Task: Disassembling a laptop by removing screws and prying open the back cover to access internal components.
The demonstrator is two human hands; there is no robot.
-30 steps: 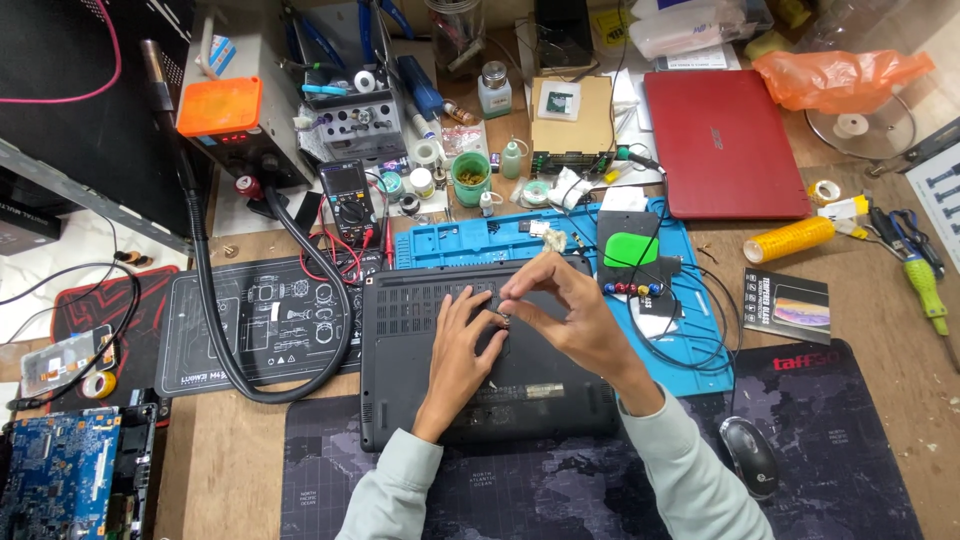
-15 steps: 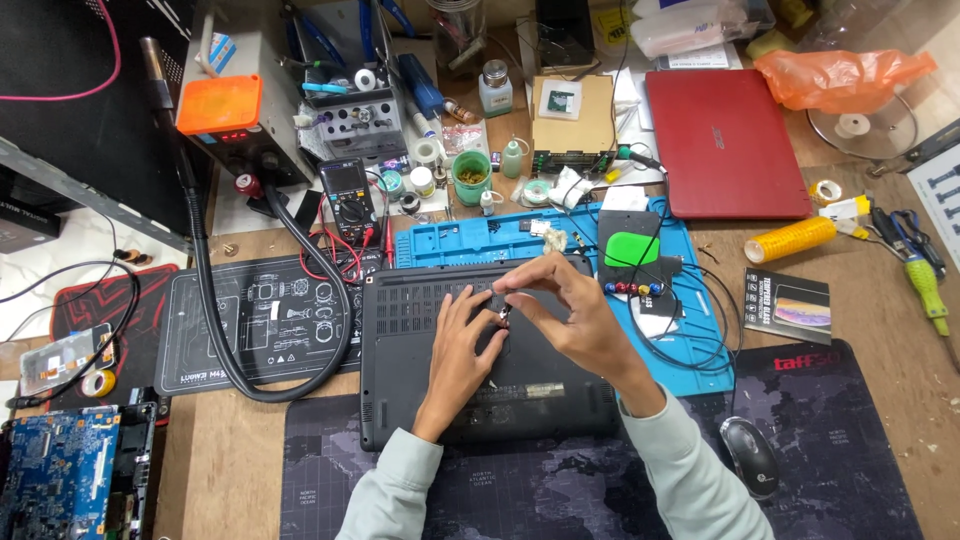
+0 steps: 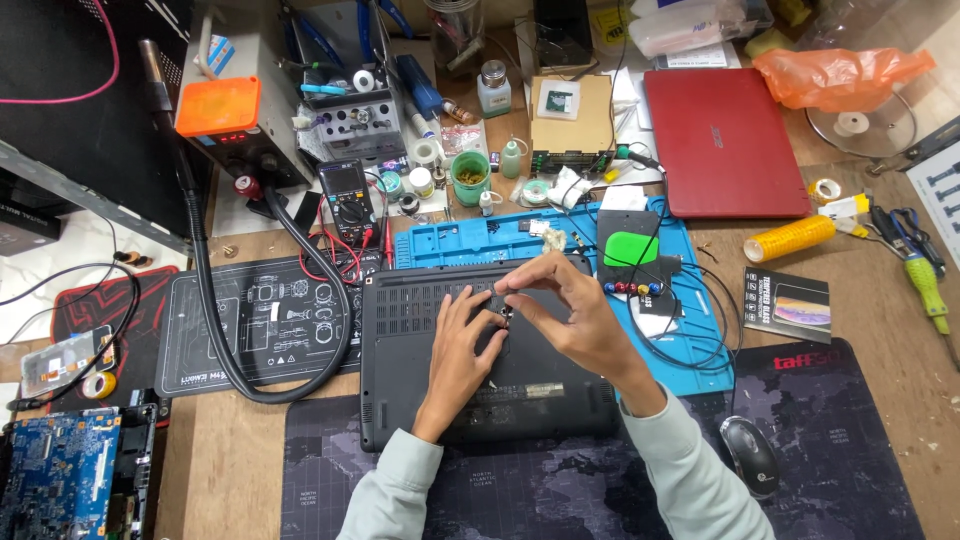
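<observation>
Over the laptop base: hands on a small part

Both hands meet above a black laptop [image 3: 490, 360] lying bottom-up on a dark mat [image 3: 560, 490] at the counter's near edge. Left hand [image 3: 462, 345] rests flat on the base, fingers spread, grasping nothing. Right hand [image 3: 575, 315] pinches a tiny dark part [image 3: 507, 317] between thumb and fingertips, just above the base near its upper middle; too small to identify. Judged from this: bottom cover looks closed and seated, so work seems early or at a screw stage; whether screws are out, cannot tell.

Counter is wood and crowded. Blue mat [image 3: 500, 240] sits just behind the laptop, a red laptop [image 3: 725, 140] shut at the far right, a multimeter [image 3: 345, 190] and orange-topped station [image 3: 220, 110] at the far left. Mouse [image 3: 750, 455] near the right sleeve, bare blue board [image 3: 55, 480] at the near left corner. Room beyond not shown.
</observation>
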